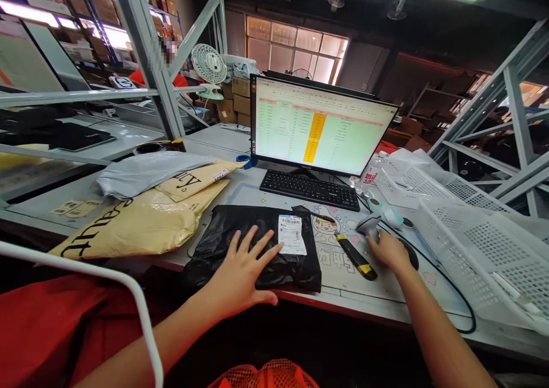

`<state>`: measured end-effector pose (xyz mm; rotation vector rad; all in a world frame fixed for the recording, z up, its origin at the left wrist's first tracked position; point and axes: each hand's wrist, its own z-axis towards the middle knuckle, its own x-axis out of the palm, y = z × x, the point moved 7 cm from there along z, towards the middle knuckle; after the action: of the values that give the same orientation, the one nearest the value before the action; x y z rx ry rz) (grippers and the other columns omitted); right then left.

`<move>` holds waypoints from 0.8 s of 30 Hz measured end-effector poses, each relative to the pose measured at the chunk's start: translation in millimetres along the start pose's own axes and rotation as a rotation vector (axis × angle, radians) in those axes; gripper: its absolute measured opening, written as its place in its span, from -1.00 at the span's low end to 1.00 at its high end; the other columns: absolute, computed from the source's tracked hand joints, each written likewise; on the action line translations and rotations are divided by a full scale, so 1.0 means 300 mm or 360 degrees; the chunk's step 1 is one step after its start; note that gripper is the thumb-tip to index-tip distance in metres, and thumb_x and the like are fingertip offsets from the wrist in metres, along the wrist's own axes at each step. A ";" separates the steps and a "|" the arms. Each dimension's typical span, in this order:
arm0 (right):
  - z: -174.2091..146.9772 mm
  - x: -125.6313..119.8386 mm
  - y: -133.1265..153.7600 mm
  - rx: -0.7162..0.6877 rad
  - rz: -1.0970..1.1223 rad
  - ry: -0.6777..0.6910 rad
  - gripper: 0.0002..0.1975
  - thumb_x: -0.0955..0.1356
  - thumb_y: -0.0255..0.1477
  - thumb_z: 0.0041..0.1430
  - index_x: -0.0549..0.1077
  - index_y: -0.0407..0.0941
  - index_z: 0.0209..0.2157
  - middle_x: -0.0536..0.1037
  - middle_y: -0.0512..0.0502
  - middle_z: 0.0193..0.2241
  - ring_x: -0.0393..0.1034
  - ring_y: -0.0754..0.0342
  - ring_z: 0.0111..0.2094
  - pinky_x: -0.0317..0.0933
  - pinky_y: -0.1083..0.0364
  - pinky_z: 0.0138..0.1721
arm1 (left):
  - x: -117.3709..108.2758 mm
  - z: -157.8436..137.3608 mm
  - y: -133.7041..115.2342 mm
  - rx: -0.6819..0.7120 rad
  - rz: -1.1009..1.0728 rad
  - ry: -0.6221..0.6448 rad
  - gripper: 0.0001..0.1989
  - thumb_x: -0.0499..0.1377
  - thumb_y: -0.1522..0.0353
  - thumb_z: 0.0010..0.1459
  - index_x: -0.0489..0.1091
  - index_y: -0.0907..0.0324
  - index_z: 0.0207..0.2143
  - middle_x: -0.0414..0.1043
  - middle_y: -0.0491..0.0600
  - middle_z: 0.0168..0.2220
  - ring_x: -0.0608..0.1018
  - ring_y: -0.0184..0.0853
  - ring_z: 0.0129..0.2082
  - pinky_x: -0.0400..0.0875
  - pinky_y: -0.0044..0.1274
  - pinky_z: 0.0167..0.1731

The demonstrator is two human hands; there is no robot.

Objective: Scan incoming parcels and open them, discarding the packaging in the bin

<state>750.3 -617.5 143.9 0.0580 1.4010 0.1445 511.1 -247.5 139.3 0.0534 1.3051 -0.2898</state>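
My left hand [246, 268] lies with fingers spread on a black plastic parcel [257, 219] at the table's front edge. A white printed label [292, 234] is stuck on the parcel's right part, just beyond my fingertips. To the right, my right hand [391, 252] is closed around a grey handheld barcode scanner [368, 224], whose head points left. Its grip is mostly hidden by my fingers. Between the two hands lies a yellow and black utility knife [355, 256]. A dark computer mouse [410, 254] shows partly behind my right hand.
Behind the parcel stand a black keyboard [309, 189] and a monitor [319, 127] showing a spreadsheet. Yellow mailing bags [150, 219] and a grey bag [148, 171] are piled at left. White perforated baskets [480, 250] fill the right side. A black cable [448, 282] loops beside them.
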 end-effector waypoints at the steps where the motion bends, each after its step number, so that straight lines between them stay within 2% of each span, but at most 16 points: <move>1: 0.032 -0.028 0.009 0.0015 0.0013 -0.0053 -0.39 0.32 -0.10 0.35 0.45 -0.21 0.26 0.61 -0.47 0.02 0.57 -0.31 0.02 0.38 -0.15 0.05 | 0.018 -0.013 0.012 -0.0045 0.0051 -0.0006 0.18 0.51 -0.14 -0.13 0.16 -0.13 0.49 -0.05 0.07 0.56 -0.01 0.41 0.51 -0.10 0.32 0.35; 3: 0.107 -0.081 0.068 -0.0033 0.0036 -0.0161 -0.38 0.25 -0.12 0.42 0.41 -0.23 0.30 0.56 -0.46 0.11 0.51 -0.29 0.12 0.34 -0.12 0.13 | 0.058 -0.028 0.032 -0.0131 0.0149 -0.0033 0.26 0.60 0.04 -0.19 0.09 -0.15 0.51 -0.15 0.06 0.58 -0.03 0.45 0.50 -0.13 0.34 0.34; 5: 0.186 -0.097 0.180 -0.0228 0.0041 -0.0177 -0.43 0.22 -0.26 0.45 0.38 -0.28 0.33 0.49 -0.43 0.22 0.40 -0.22 0.24 0.25 -0.07 0.25 | 0.090 -0.033 0.039 -0.0162 0.0203 -0.0071 0.21 0.58 0.17 -0.10 0.06 -0.16 0.52 -0.17 0.05 0.58 -0.01 0.40 0.51 -0.14 0.31 0.36; 7: 0.254 -0.057 0.300 -0.0415 0.0017 -0.0046 -0.47 0.24 -0.37 0.42 0.40 -0.24 0.33 0.47 -0.35 0.27 0.35 -0.15 0.28 0.17 0.00 0.32 | 0.107 -0.034 0.038 -0.0149 0.0199 -0.0105 0.15 0.54 0.21 -0.01 0.04 -0.16 0.53 -0.16 0.04 0.58 0.00 0.37 0.51 -0.13 0.29 0.37; 10: 0.318 0.034 0.410 -0.0461 -0.0003 0.0097 -0.47 0.32 -0.45 0.34 0.45 -0.19 0.30 0.46 -0.29 0.29 0.33 -0.14 0.28 0.18 0.01 0.31 | 0.111 -0.036 0.040 -0.0122 0.0162 -0.0115 0.09 0.50 0.19 0.06 0.02 -0.18 0.53 -0.15 0.03 0.58 0.01 0.34 0.52 -0.10 0.28 0.37; 13: 0.334 0.106 0.437 -0.0400 -0.0035 0.0120 -0.49 0.29 -0.48 0.35 0.47 -0.29 0.27 0.33 -0.41 0.37 0.17 -0.26 0.39 0.13 -0.11 0.35 | 0.108 -0.039 0.046 -0.0133 0.0151 -0.0094 0.08 0.49 0.19 0.07 0.02 -0.20 0.53 -0.15 0.03 0.58 0.03 0.34 0.51 -0.08 0.28 0.37; 16: 0.327 0.143 0.432 -0.0375 -0.0059 0.0135 -0.51 0.28 -0.44 0.38 0.48 -0.35 0.26 0.18 -0.45 0.45 -0.02 -0.33 0.47 0.03 -0.20 0.41 | 0.108 -0.038 0.050 -0.0144 0.0127 -0.0079 0.09 0.50 0.17 0.05 0.03 -0.21 0.52 -0.14 0.04 0.58 0.04 0.35 0.51 -0.08 0.28 0.37; 20: 0.330 0.151 0.440 -0.0379 -0.0067 0.0166 -0.48 0.31 -0.40 0.39 0.45 -0.34 0.29 0.06 -0.43 0.50 -0.14 -0.33 0.51 -0.06 -0.23 0.44 | 0.108 -0.035 0.050 -0.0150 0.0094 -0.0079 0.08 0.50 0.15 0.04 0.07 -0.19 0.52 -0.13 0.05 0.58 0.02 0.37 0.51 -0.11 0.30 0.37; 24: 0.355 0.139 0.477 -0.0369 -0.0037 0.0276 -0.41 0.36 -0.41 0.36 0.37 -0.22 0.38 0.03 -0.34 0.53 -0.14 -0.37 0.51 -0.02 -0.29 0.42 | 0.097 -0.037 0.035 -0.0157 0.0061 -0.0058 0.02 0.47 0.23 0.07 0.09 -0.17 0.51 -0.13 0.05 0.58 0.01 0.35 0.52 -0.12 0.29 0.38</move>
<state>852.2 -465.5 139.1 -0.1665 1.5481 0.2976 509.9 -240.5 107.1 -0.0105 1.2789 -0.1929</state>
